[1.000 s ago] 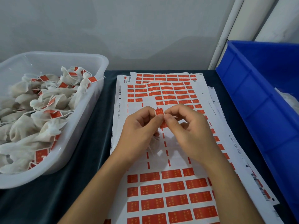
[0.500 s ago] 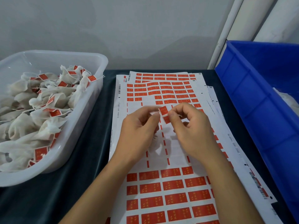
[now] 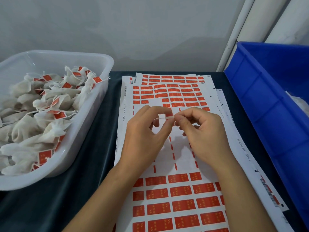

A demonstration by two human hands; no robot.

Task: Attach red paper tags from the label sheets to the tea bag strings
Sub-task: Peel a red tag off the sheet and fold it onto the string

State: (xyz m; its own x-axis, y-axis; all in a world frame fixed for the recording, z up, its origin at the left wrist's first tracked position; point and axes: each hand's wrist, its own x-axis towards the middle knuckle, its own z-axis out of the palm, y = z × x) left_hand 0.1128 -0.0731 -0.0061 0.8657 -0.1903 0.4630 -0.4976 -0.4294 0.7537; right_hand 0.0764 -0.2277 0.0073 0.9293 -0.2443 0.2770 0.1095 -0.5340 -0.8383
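Both hands meet above the label sheets (image 3: 177, 151), which lie stacked on the dark table. My left hand (image 3: 143, 138) pinches a small red tag (image 3: 168, 116) between thumb and forefinger, with a white tea bag string (image 3: 159, 118) running under it. My right hand (image 3: 202, 133) pinches the tag's right edge with its fingertips. The tag looks folded, its pale underside showing. The tea bag on this string is hidden behind my left hand. Rows of red tags (image 3: 181, 192) fill the near and far parts of the top sheet; its middle is peeled bare.
A clear plastic tub (image 3: 93, 118) at the left holds several white tea bags (image 3: 50, 114) with red tags. A blue plastic bin (image 3: 267, 101) stands along the right edge of the table, something white inside it. A grey wall rises behind.
The red tag has turned from facing up to lying folded between both hands' fingertips. My right fingers have closed in on its right edge. The hands stayed over the sheet's bare middle.
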